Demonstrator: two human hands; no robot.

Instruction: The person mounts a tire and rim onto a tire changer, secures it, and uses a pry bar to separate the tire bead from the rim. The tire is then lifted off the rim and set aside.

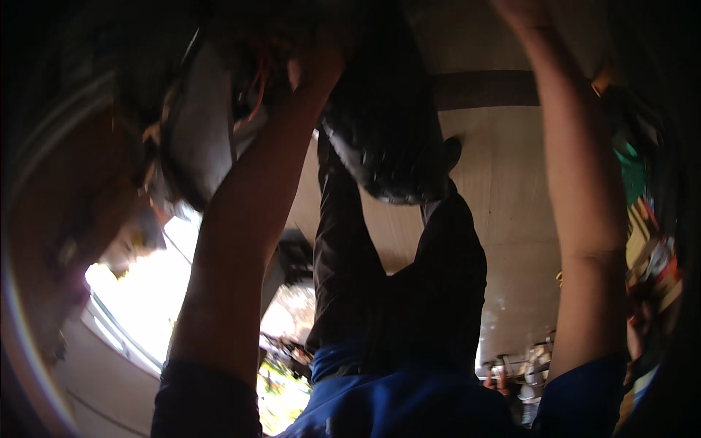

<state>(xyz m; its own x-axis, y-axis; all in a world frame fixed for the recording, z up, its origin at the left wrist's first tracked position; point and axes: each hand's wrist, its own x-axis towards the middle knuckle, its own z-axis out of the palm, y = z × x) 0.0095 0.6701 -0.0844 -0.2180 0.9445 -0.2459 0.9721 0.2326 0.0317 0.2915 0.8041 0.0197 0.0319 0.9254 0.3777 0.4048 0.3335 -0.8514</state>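
A black treaded tyre (pixel 394 159) hangs or stands in front of my legs, its upper part lost in shadow. My left arm reaches up past its left side, and my left hand (pixel 315 63) is in the dark beside it; its fingers and anything in them are hidden. My right arm stretches up on the right, well apart from the tyre. Only part of my right hand (pixel 520 11) shows at the top edge, its fingers out of sight. Left of my left forearm are a smooth grey panel (pixel 200 120) and a thin orange-red cable (pixel 262 82).
My dark-trousered legs are astride the tyre, over a light brown floor (pixel 509 208) with a dark strip (pixel 487 90) across it. Along the right side lie a green item (pixel 632 169) and mixed clutter (pixel 660 263). Bright daylight enters at the lower left.
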